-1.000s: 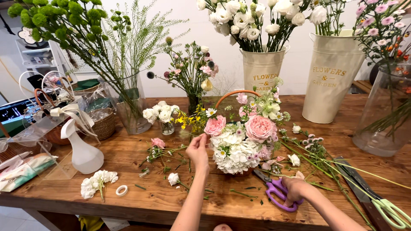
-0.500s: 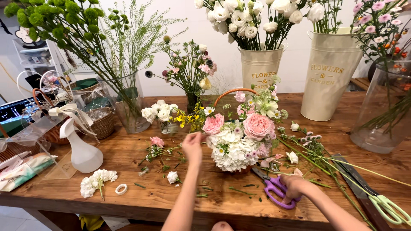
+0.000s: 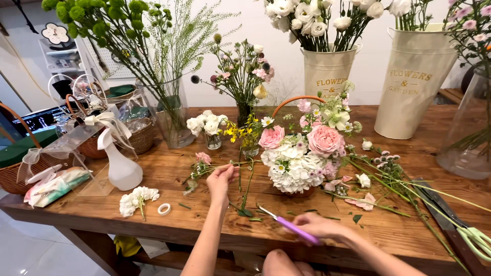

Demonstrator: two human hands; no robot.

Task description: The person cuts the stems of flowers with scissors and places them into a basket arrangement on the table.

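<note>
My left hand (image 3: 221,179) pinches a thin green stem with a small pink flower (image 3: 203,158) lying on the wooden table (image 3: 204,214). My right hand (image 3: 319,227) grips purple-handled scissors (image 3: 289,226) near the table's front edge, blades pointing left toward the stem. Behind both hands stands a basket arrangement (image 3: 304,156) of pink roses and white hydrangea with an orange handle.
A white spray bottle (image 3: 121,166), white flower sprig (image 3: 135,198) and tape roll (image 3: 163,208) lie at left. Ribboned wicker baskets (image 3: 110,135), glass vases and cream metal buckets (image 3: 411,84) line the back. Cut stems and green scissors (image 3: 475,240) lie at right.
My left hand came down from the arrangement to the pink flower stem on the table. My right hand lifted the purple scissors and moved them left toward the stem.
</note>
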